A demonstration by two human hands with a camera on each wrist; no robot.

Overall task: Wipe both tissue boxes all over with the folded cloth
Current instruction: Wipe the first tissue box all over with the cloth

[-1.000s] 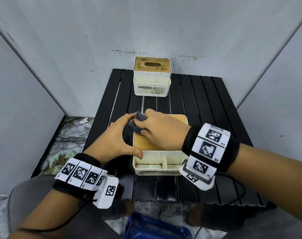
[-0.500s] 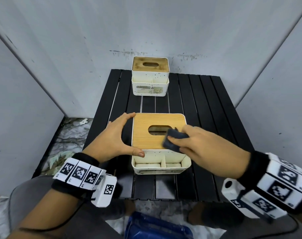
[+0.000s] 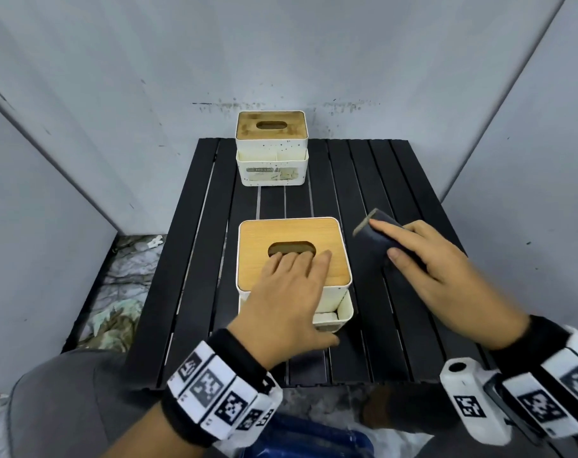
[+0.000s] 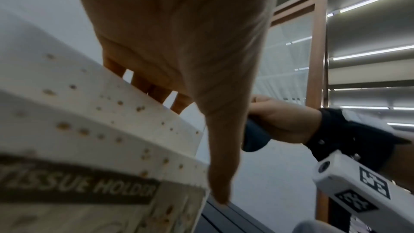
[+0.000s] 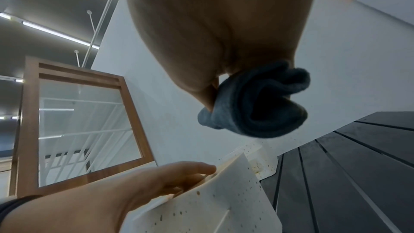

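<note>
The near tissue box [image 3: 258,239] is white and speckled, with a wooden lid and an oval slot. It stands mid-table. My left hand [image 3: 314,299] lies flat on its lid, fingertips at the slot's near edge, thumb down the front right corner. In the left wrist view the thumb [image 4: 219,174] runs down the box [image 4: 89,121] corner. My right hand [image 3: 388,241] pinches the dark folded cloth [image 3: 370,236] in the air just right of the box, apart from it. The right wrist view shows the cloth [image 5: 257,105] bunched under the fingers. The far tissue box [image 3: 271,147] stands at the table's back edge.
The black slatted table [image 3: 396,180] is hemmed in by grey walls at the back and both sides. Crumpled material [image 3: 125,292] lies on the floor to the left. A blue object [image 3: 314,438] sits below the table's front edge.
My right hand swept the cloth across the lid from left to right, then off the box to its right. My left hand moved from the box's left side onto the lid.
</note>
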